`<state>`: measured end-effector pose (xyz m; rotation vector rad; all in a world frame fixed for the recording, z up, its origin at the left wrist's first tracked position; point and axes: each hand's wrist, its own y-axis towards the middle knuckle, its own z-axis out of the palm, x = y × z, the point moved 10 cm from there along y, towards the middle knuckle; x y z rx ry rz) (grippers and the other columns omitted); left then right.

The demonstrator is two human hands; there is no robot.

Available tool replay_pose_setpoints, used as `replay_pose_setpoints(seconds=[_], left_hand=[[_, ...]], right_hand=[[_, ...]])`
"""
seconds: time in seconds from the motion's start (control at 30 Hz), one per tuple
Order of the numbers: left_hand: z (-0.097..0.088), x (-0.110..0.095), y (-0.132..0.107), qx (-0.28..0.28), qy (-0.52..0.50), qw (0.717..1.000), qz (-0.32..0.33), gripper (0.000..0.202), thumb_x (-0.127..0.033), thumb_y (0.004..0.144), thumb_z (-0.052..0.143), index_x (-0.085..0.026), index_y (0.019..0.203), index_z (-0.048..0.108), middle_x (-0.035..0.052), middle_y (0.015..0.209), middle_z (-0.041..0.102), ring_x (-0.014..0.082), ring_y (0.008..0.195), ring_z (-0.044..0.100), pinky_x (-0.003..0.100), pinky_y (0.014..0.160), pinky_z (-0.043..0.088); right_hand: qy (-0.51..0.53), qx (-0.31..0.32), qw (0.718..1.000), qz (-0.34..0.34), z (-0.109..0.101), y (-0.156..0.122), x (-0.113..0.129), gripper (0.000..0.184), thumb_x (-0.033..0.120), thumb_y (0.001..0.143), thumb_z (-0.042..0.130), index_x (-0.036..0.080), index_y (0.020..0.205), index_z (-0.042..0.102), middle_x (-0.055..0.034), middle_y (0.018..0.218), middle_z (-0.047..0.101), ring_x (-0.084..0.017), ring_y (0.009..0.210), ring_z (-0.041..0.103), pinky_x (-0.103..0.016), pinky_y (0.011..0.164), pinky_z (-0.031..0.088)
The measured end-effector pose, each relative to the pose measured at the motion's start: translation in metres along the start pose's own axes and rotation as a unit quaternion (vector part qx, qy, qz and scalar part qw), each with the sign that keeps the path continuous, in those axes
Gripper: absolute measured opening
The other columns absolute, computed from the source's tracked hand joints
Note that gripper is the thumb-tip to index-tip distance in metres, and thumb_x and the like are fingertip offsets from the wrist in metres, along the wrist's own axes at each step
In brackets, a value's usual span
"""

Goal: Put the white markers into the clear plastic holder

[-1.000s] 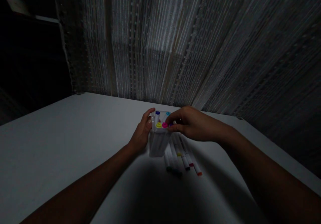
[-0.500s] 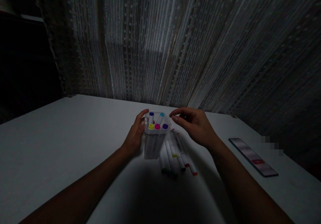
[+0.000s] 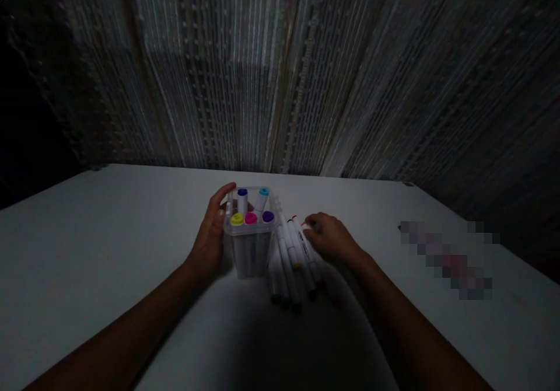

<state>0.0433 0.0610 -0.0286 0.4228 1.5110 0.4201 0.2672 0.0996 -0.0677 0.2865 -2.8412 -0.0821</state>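
The left hand (image 3: 210, 233) is wrapped around the side of the clear plastic marker tub (image 3: 249, 245), which stands upright on the white table (image 3: 109, 251) with five coloured caps showing. Just to its right lies a row of loose white markers (image 3: 289, 257), long axes running away from the person. The right hand (image 3: 330, 240) is the nearer one, its loosely curled fingertips resting on the outermost marker, not yet clamped.

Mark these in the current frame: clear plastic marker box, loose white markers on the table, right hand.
Clear plastic marker box (image 3: 249, 254): head view, front wall.
Loose white markers (image 3: 289, 251): head view, mid barrel.
Right hand (image 3: 332, 240): head view, back of hand, resting on the markers.
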Motion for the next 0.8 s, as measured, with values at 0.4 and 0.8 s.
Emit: replay_pose_setpoints(seconds=[0.4,0.8], left_hand=[[-0.003,-0.004,-0.001,-0.026,0.026,0.999,-0.007,0.045,-0.042,0.087,0.044,-0.021,0.127,0.041,0.0076,0.102,0.063,0.0234,0.091,0.061,0.035,0.074,0.052],[-0.003,0.006,0.001,-0.021,-0.002,1.0,-0.022,0.053,-0.048,0.085,0.045,-0.02,0.13,0.038,0.0077,0.101,0.064,0.023,0.088,0.062,0.035,0.074,0.051]], right_hand=[[0.009,0.004,1.0,0.02,0.007,0.001,0.001,0.03,0.017,0.08,0.047,0.014,0.106,0.062,-0.01,0.093,0.066,-0.021,0.082,0.059,-0.027,0.067,0.037],[0.008,0.005,1.0,0.005,0.011,0.003,0.001,0.033,0.017,0.077,0.047,0.014,0.107,0.063,-0.0091,0.087,0.067,-0.02,0.077,0.059,-0.027,0.065,0.037]])
